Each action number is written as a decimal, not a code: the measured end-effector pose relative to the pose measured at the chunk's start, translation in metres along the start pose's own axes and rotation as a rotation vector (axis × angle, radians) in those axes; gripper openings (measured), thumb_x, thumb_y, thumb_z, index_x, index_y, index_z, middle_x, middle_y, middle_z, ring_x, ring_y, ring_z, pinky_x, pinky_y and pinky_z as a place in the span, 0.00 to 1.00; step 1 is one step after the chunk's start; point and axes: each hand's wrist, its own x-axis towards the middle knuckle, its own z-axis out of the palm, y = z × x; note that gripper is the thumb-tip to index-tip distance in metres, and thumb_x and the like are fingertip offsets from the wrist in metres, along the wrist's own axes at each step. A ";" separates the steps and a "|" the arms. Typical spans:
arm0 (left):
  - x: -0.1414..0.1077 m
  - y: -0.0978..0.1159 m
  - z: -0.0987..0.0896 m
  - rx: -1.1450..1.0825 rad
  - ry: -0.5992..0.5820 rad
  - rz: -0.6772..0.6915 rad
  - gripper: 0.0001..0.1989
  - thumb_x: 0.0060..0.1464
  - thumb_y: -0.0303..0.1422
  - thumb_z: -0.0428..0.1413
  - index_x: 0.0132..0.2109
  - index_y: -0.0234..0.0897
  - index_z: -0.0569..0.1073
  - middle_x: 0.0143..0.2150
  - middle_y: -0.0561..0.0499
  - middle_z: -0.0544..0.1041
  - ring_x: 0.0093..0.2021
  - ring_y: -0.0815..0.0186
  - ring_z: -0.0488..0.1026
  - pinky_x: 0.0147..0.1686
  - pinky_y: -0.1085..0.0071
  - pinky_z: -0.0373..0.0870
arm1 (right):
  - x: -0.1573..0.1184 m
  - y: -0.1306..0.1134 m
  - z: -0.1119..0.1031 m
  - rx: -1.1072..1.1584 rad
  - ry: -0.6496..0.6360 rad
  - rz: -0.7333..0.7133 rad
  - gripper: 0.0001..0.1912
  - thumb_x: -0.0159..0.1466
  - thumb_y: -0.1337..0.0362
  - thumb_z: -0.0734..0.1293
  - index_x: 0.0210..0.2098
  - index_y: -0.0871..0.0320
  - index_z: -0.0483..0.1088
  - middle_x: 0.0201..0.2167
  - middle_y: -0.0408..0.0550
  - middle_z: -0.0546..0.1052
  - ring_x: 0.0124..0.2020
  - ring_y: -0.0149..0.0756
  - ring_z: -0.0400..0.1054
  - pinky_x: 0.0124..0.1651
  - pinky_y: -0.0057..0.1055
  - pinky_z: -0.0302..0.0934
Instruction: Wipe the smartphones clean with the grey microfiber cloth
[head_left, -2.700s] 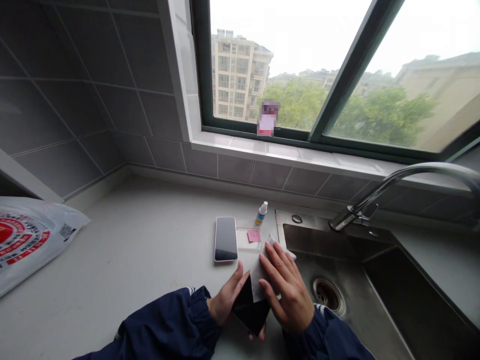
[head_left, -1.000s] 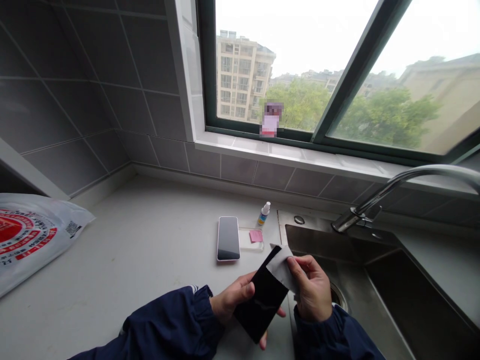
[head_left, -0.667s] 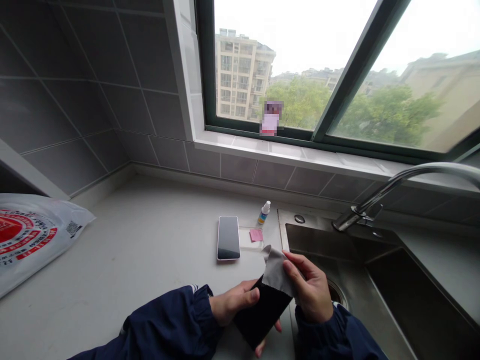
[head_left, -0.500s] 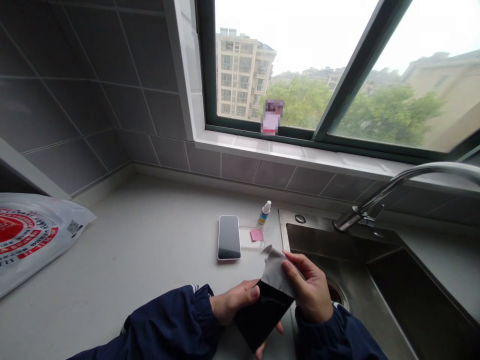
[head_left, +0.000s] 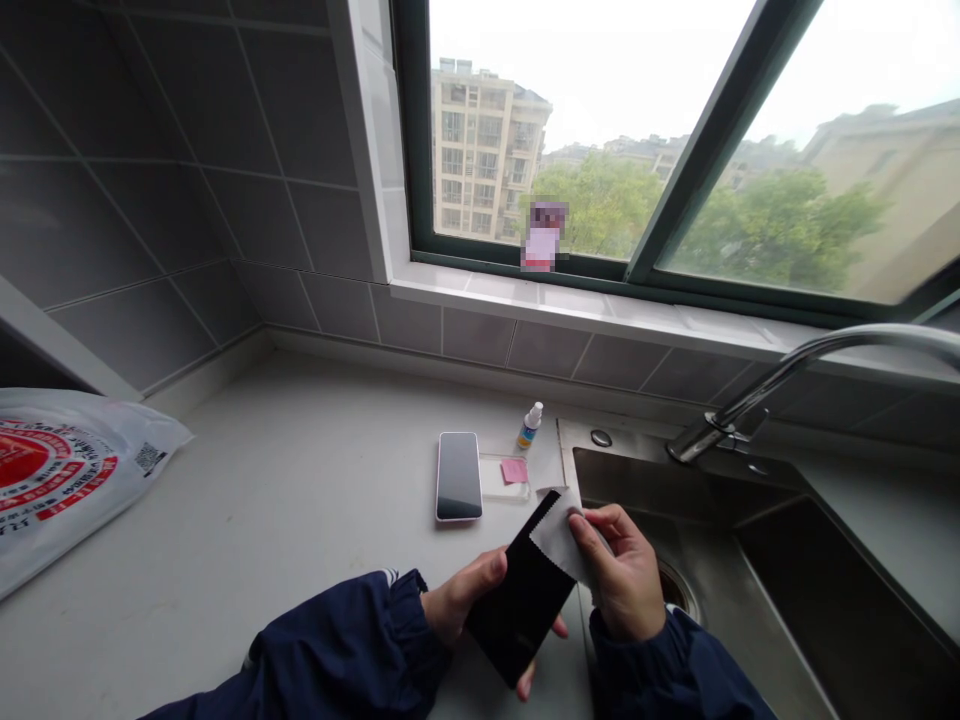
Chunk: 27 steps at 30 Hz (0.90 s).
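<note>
Wiping under way — left hand (head_left: 457, 603) grips dark phone (head_left: 521, 600), right hand (head_left: 626, 585) fingers pinch cloth (head_left: 559, 535) on its top end — rest uncovered.

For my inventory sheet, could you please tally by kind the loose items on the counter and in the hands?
Phones: 2, one dark phone held in the left hand, one lying phone
Cloths: 1, grey cloth in the right hand
Spray bottles: 1
Clear cases: 1
Plastic bags: 1
Total: 6
</note>
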 end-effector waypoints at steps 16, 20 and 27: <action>-0.004 0.008 0.007 0.110 0.006 -0.071 0.29 0.57 0.54 0.48 0.58 0.39 0.62 0.44 0.45 0.78 0.30 0.58 0.78 0.31 0.55 0.71 | -0.005 -0.006 0.003 -0.098 -0.064 -0.064 0.17 0.57 0.53 0.73 0.40 0.56 0.72 0.38 0.50 0.80 0.38 0.41 0.75 0.37 0.28 0.67; 0.000 0.006 0.006 0.064 -0.020 -0.032 0.31 0.55 0.55 0.50 0.58 0.40 0.62 0.43 0.44 0.78 0.28 0.58 0.78 0.29 0.59 0.73 | -0.004 -0.003 0.002 -0.081 -0.027 -0.058 0.16 0.57 0.53 0.74 0.38 0.55 0.70 0.36 0.48 0.79 0.36 0.40 0.74 0.34 0.26 0.65; 0.001 0.006 0.007 0.033 -0.026 -0.013 0.34 0.55 0.55 0.50 0.62 0.40 0.59 0.45 0.42 0.77 0.28 0.58 0.79 0.26 0.65 0.73 | -0.004 -0.001 0.001 -0.047 0.021 -0.046 0.16 0.56 0.54 0.75 0.36 0.56 0.69 0.33 0.47 0.78 0.35 0.38 0.72 0.31 0.25 0.63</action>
